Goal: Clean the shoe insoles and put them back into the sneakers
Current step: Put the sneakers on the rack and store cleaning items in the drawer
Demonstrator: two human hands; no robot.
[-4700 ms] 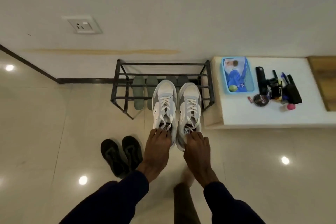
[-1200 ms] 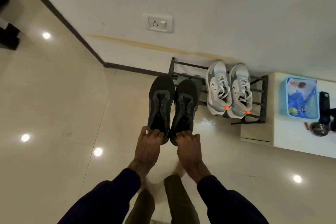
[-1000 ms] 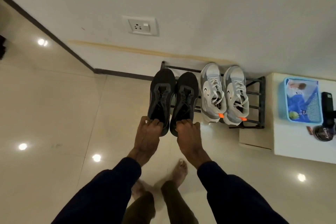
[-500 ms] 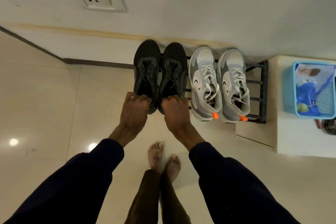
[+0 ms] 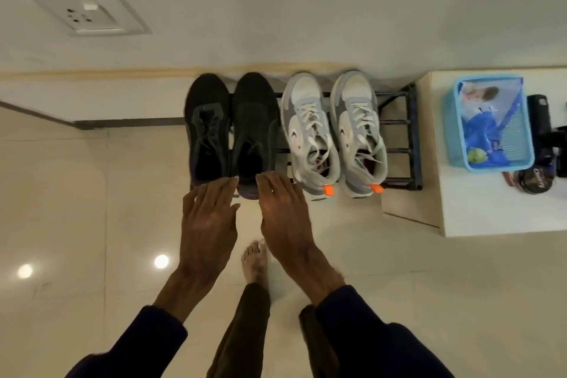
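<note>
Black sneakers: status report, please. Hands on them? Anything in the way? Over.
Left hand and right hand both open, fingertips at the heels. Black sneakers side by side on the rack, beside the grey sneakers. Nothing blocking.

Matt black knit sneakers [image 5: 230,132]; grey-and-white sneakers [image 5: 334,135] with cloth laces; dark metal shoe rack [image 5: 412,138]; glossy tiled floor [image 5: 76,224]; blue plastic mesh basket [image 5: 515,132].

- The single head-worn view looks steeply down and forward, facing the wall [image 5: 306,9] where it meets the floor [image 5: 76,209].
- The shoe rack [image 5: 411,138] sits mid-frame, the worktop [image 5: 491,209] at the right edge.
- The left hand [image 5: 208,221] and right hand [image 5: 285,218] enter from the bottom, nearest the lens.
- The wide lens bends straight lines near the edges.
</note>
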